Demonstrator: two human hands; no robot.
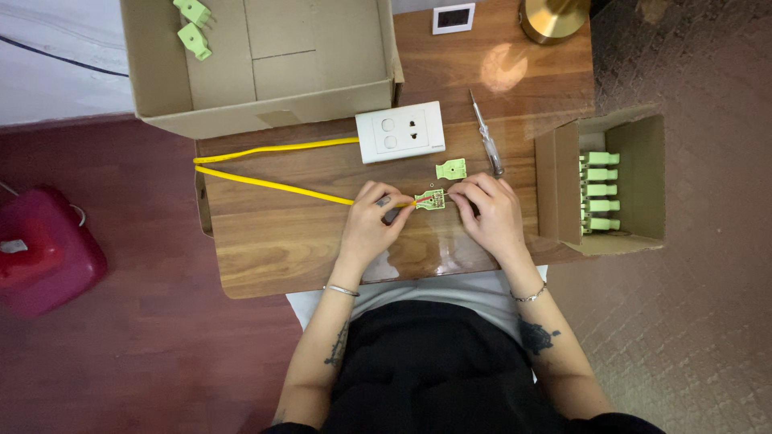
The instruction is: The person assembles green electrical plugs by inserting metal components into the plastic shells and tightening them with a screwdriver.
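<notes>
- An opened light-green plug body (430, 199) lies on the wooden table (273, 257), near the middle, its inner metal contacts facing up.
- The left hand (371, 221) pinches the end of a yellow cable (273, 186) against the left side of the plug body; thumb and forefinger are drawn narrow on the cable where a short red wire end meets the plug.
- The right hand (490, 210) touches the plug body's right side, fingertips curled close together and steadying it.
- The yellow cable runs left from the plug, bends at the table's left edge and returns right to a white wall socket plate (400, 132) lying farther back.
- A loose light-green plug cover (451, 169) sits just beyond the right hand, apart from the plug body.
- A slim screwdriver (486, 133) with a clear handle lies right of the socket plate, its handle near the cover.
- At the right, a small cardboard box (643, 177) holds a row of light-green plugs (600, 191).
- At the far left, a large open cardboard box (265, 72) holds two more green plugs (193, 26) in its corner.
- A brass-coloured round base (553, 19) and a small white framed device (453, 17) stand at the table's far edge.
- A red container (44, 249) sits on the floor at the left.
</notes>
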